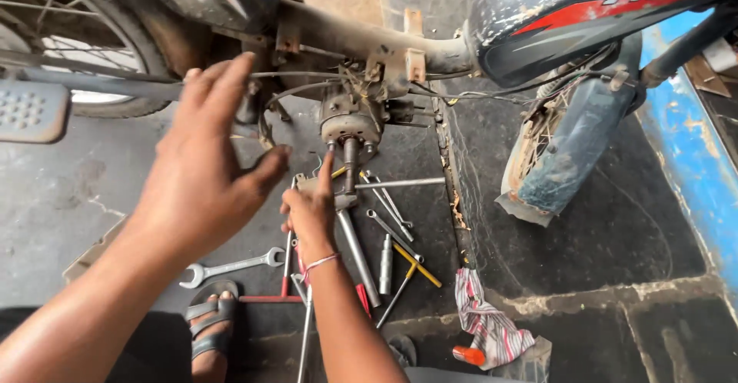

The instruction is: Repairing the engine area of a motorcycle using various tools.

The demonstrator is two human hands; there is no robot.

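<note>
Stub: a short dark metal stub (350, 154) sticks down out of the round engine part (351, 121) under the bike frame (361, 41). It hangs over the floor (77, 191), in the upper middle of the view.
Long way of the stub: up and down.
Right hand: the right hand (311, 214) is raised just below and to the left of the stub. Its pointing finger stands straight up, with the tip beside the bottom of the stub. I cannot tell if it touches. The other fingers are curled in and hold nothing.
Left hand: the left hand (204, 160) is open, fingers spread apart, holding nothing. It is up in the air to the left of the engine part, close to the cables (292, 91).
Nearer hand: the right hand is much closer to the stub. The stub lies up and a little right from its fingertip.
Tools: rods, thin spanners and a yellow-handled tool (415, 264) lie in a bunch on the floor, right under the stub. A shiny spanner (231, 266) lies further left, near a sandalled foot (211, 321).
Rag: a striped rag (488, 318) lies on the floor to the right of the tools.
Wheel: a spoked wheel (84, 44) is in the top left corner of the view.
</note>
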